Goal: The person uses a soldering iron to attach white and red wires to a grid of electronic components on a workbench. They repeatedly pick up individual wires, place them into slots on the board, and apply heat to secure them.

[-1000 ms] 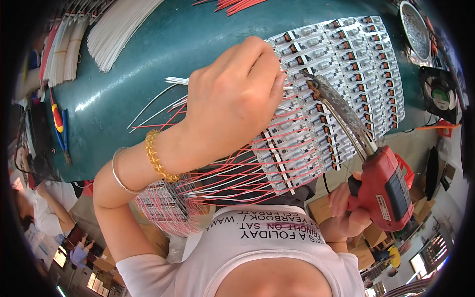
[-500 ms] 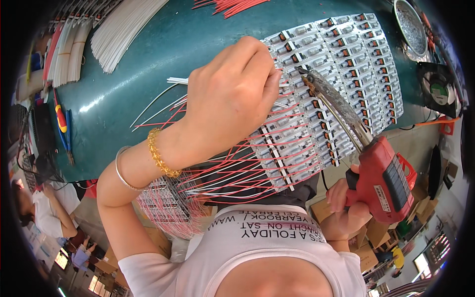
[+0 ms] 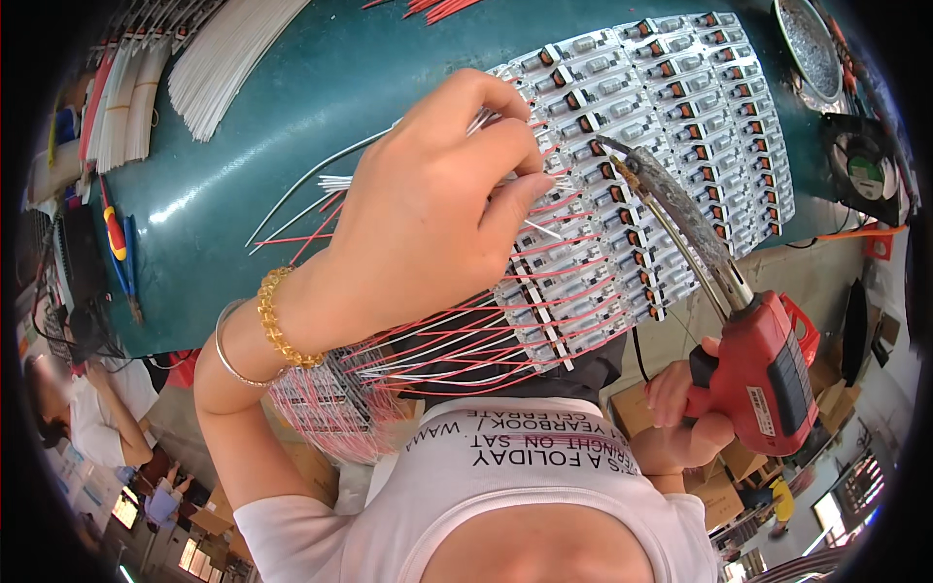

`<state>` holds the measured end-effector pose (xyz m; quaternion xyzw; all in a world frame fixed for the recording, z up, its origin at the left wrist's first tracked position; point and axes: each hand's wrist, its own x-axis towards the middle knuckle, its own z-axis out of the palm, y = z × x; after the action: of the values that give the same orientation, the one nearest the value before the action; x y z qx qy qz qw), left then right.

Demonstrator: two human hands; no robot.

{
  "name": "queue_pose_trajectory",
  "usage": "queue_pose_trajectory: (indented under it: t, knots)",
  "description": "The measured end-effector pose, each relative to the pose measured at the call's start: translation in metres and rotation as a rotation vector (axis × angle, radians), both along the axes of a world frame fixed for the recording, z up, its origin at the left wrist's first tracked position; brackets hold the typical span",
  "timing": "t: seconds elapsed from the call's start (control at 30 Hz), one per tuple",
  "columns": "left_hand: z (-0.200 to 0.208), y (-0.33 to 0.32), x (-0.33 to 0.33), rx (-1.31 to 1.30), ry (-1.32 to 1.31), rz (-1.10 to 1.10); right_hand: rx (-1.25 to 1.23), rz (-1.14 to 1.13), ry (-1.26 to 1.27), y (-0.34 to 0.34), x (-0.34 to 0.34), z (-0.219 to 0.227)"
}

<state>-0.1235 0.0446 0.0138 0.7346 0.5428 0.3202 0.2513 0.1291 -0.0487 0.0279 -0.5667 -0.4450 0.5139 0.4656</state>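
Note:
A large panel of joined circuit boards (image 3: 637,97), lined with small components, lies across the bench. My left hand (image 3: 437,204), with two bracelets at the wrist, is over its left edge. Its thumb and fingers are bent around thin white wires (image 3: 337,183) that stick out on both sides of the hand; the exact pinch is hidden. My right hand (image 3: 695,413) grips a red soldering gun (image 3: 763,374). The gun's tip is over the panel, just right of my left fingertips. Rows of red wires (image 3: 559,272) and white ones run from the panel's near left part toward my lap.
White wire bundles (image 3: 228,68) and red wires (image 3: 442,8) lie at the back of the green bench (image 3: 224,243). Pliers (image 3: 119,243) lie at left. At right are a metal bowl (image 3: 812,49) and a small fan (image 3: 860,170). Another wired panel (image 3: 326,398) hangs near my lap.
My left fingers have spread from a tight pinch, and more white wire shows among them. The soldering gun has moved slightly down and right. The panel has shifted a little.

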Motion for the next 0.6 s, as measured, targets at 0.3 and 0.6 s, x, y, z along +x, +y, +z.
queue_pose_trajectory:
  t: [0.3,0.6]
  knots:
    - [-0.01,0.001,0.008,0.104,0.101,0.086,-0.084,0.071,0.059,-0.001,0.007,-0.002]
    - [-0.011,0.002,0.01,0.128,0.123,0.097,-0.069,0.154,-0.03,0.002,0.006,0.003]
